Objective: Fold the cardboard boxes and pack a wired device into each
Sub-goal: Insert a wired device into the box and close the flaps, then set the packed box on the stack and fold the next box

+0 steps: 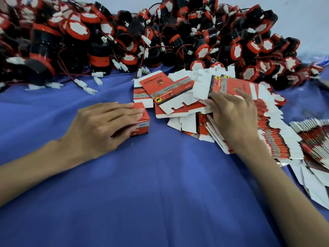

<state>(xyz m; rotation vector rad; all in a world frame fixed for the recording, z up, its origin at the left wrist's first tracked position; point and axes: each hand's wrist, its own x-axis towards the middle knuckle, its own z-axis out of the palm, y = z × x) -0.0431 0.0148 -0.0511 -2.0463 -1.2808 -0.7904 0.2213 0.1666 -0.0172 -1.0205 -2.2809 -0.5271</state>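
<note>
Centre-left of frame: left hand (99, 125) on the folded box (142, 123), fingers straight and flat across its top, thumb against its near side.
Box state: red, closed, sitting on the blue cloth (151, 189) over the worktop, just left of the flat blanks (176, 94).
Centre-right: right hand (233, 114), fingers spread and lightly bent on the top blank of the fanned stack (277, 139), thumb at that blank's left edge. Can't tell if I've pinched it or am only touching it.
Between hands: flat blanks lie loose and overlapping, red print, white flaps.
Right edge: fanned stack runs out from under my right hand.
Top of frame: wired devices (160, 32) in a big heap, black bodies, red rims, white connectors (97, 74) spilling onto the cloth.
</note>
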